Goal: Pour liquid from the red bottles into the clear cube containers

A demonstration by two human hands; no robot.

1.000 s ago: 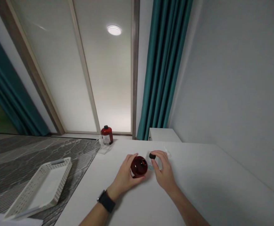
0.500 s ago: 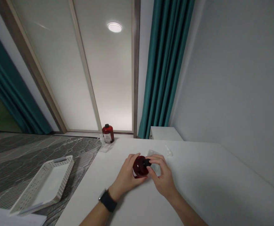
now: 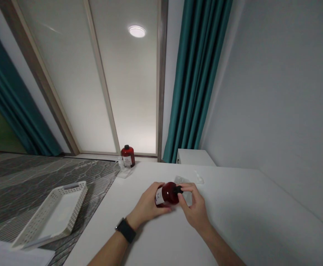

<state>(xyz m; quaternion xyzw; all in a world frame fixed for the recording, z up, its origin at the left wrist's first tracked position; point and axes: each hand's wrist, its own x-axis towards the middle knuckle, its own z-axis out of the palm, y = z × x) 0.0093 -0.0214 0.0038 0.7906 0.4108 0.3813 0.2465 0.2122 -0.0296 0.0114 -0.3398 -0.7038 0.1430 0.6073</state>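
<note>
My left hand [image 3: 147,205] is wrapped round a dark red bottle [image 3: 167,194] with a white label, tipped over so its neck points right, just above the white table [image 3: 233,214]. My right hand [image 3: 194,207] pinches the small black cap [image 3: 178,190] at the bottle's neck. A black watch [image 3: 125,229] sits on my left wrist. Behind my hands lies a clear plastic wrapper [image 3: 182,180].
A second dark red bottle [image 3: 128,156] stands at the table's far left corner beside small clear items [image 3: 121,169]. A white perforated basket [image 3: 51,216] rests on the grey patterned surface to the left. Teal curtains [image 3: 194,81] and a white cabinet [image 3: 194,157] stand behind.
My right hand brought the black cap from beside the bottle onto its neck. The bottle has tilted from mouth-up to lying sideways, its label now showing.
</note>
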